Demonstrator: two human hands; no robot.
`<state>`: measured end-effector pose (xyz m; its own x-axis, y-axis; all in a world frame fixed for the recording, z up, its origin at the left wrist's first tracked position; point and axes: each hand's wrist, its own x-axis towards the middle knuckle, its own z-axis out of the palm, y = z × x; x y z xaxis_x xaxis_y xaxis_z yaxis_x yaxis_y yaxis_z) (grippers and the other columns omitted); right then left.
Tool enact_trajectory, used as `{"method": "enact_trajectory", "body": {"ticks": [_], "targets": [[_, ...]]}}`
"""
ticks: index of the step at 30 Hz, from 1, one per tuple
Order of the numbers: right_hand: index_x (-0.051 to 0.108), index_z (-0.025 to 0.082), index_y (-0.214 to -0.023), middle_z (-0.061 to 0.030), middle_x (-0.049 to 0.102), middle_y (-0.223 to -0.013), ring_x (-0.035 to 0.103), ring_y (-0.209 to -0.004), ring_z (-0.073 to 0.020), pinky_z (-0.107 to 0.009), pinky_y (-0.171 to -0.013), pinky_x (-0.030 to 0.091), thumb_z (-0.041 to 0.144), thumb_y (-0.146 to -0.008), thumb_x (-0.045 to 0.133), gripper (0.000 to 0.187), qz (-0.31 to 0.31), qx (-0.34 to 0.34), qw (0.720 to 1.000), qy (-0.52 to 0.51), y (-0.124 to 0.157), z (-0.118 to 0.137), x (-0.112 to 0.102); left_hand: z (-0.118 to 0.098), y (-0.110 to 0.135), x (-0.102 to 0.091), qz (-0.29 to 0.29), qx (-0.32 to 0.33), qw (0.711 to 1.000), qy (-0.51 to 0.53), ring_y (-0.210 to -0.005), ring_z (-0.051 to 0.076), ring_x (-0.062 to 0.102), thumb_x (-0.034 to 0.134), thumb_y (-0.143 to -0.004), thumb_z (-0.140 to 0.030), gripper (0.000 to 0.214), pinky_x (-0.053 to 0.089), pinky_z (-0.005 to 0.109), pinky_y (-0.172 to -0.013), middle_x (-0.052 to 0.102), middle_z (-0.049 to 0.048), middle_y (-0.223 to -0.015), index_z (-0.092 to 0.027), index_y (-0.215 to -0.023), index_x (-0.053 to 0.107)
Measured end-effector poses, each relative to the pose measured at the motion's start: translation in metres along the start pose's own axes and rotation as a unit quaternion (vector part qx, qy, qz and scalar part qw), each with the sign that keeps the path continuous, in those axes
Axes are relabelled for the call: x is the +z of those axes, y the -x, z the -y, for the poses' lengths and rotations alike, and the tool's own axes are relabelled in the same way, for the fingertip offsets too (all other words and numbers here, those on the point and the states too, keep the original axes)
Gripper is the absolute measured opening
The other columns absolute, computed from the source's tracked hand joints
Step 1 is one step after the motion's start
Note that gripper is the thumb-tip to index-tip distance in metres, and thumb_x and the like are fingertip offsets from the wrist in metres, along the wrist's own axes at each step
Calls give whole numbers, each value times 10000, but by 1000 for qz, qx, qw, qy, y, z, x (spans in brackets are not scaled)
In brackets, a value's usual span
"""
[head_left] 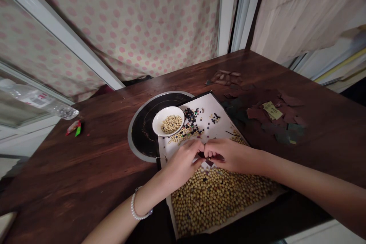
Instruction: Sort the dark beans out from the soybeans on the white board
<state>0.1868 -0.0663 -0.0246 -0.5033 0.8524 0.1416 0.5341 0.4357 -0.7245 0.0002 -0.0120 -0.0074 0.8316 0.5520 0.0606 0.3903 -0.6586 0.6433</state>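
Dark wooden desk carries soybeans on a paper sheet; just above them, the left hand and right hand pinch a small dark scrap in a clenched grip. It seems light and thin, best held at its edges.

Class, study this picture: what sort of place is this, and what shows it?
Probably a home craft corner: a dark wooden table, a white ceramic bowl of pale round beans, and pink-dotted cream cloth hung behind.

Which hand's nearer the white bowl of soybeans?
Left. The left hand is just in front of the white bowl; the right hand is farther off, front and right of it, beyond the left hand.
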Motion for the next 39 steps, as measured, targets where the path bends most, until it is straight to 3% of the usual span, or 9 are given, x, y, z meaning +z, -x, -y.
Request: {"method": "enact_trajectory", "body": {"ticks": [8, 22, 27, 31, 39], "targets": [[469, 181, -847, -21, 533, -782, 482, -691, -142, -252, -610, 353, 79, -777, 507, 129, -13, 15, 999, -44, 2, -1, -1, 0, -2, 0, 25, 11, 1000, -8, -962, 247, 552, 528, -812, -99, 134, 460, 428, -858, 601, 77, -975, -178, -913, 567], [479, 187, -848, 1, 537, -759, 495, -681, -126, -247, -632, 363, 61, -829, 449, 130, -54, 15, 998, -19, 2, 3, -8, 2, 0, 1, 12, 25, 1000, -5, -924, 229, 568, 535, -788, -64, 182, 475, 393, -802, 610, 49, -941, -192, -918, 550], [492, 178, -919, -46, 557, -885, 526, -815, -163, -282, -719, 399, 13, -773, 432, 229, -71, 4, 997, 25, 4, -8, -13, 4, 1, 1, 1, 34, 999, -8, -900, 225, 575, 542, -792, -68, 171, 483, 384, -769, 608, 44, -927, -198, -903, 542], [494, 177, -971, -90, 544, -998, 493, -982, -222, -340, -824, 403, -9, -719, 441, 317, -44, 3, 996, 73, 6, -13, -15, 6, 2, 2, -7, 37, 999, -6, -881, 223, 578, 548, -785, -66, 174, 487, 381, -748, 603, 41, -921, -201, -893, 530], [455, 171, -983, -96, 525, -983, 482, -963, -232, -358, -841, 397, 31, -730, 466, 290, -35, 8, 994, 102, 6, -8, -14, 6, 1, 3, -12, 25, 999, 25, -848, 196, 581, 560, -779, -76, 199, 487, 345, -734, 597, 37, -906, -189, -930, 499]]}}
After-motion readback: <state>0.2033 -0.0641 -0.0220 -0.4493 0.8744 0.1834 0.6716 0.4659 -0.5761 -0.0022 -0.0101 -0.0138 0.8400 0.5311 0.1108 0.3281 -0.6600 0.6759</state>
